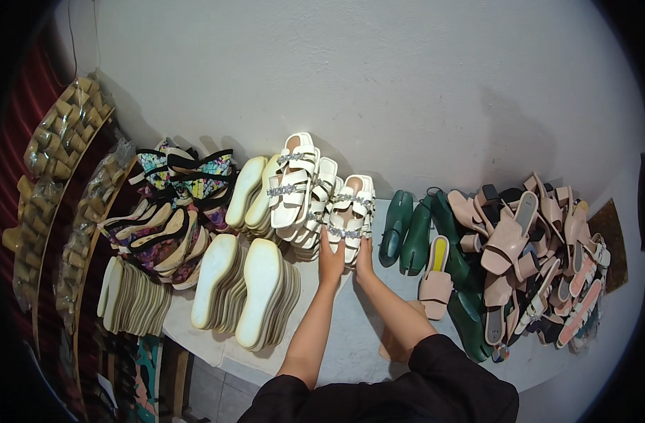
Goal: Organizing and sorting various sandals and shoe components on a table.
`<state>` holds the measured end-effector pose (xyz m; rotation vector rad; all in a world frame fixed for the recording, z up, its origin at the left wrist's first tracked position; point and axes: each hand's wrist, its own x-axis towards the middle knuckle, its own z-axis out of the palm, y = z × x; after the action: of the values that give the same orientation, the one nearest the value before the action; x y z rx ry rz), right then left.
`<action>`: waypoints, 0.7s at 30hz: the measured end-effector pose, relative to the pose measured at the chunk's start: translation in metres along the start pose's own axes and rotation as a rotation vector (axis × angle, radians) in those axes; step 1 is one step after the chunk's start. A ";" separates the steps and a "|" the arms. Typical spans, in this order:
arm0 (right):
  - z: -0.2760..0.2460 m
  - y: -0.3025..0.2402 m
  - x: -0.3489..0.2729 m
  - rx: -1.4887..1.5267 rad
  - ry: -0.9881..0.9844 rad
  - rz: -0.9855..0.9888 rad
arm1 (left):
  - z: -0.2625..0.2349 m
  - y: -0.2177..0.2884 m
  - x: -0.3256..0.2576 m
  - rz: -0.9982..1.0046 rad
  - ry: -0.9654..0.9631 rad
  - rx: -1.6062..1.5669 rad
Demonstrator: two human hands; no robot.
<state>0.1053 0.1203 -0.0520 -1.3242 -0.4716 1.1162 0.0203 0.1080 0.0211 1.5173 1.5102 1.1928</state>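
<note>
Both my arms reach forward to a stack of white sandals [350, 204] with jewelled straps, near the wall end of the table. My left hand [331, 258] grips the near left side of the stack, its thumb and fingers partly hidden by the sandals. On the near right side, my right hand [364, 259] is closed round the same stack. More stacked white sandals [292, 180] stand just left of it, touching or nearly touching. Cream soles [246, 201] are piled behind and to the left of those.
Upright stacks of soles [262, 289] occupy the left front, with patterned wedge sandals [169, 243] behind. Green shoe lasts [416, 240], one pink sandal [436, 289] and a heap of pink heeled sandals [502, 247] lie to the right. Shelves at far left hold bagged heels [65, 127].
</note>
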 end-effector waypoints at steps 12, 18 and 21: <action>-0.145 -0.048 -0.171 -0.106 -0.153 -0.176 | -0.009 0.028 -0.093 0.076 0.130 -0.047; -0.286 -0.105 -0.260 0.055 0.191 -0.245 | -0.011 0.042 -0.184 0.103 -0.049 0.008; -0.354 -0.124 -0.289 0.135 0.372 -0.255 | -0.011 0.053 -0.208 0.115 -0.035 0.045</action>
<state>0.3123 -0.2908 0.0611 -1.2766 -0.2742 0.6599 0.0488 -0.1039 0.0445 1.6653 1.4523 1.1980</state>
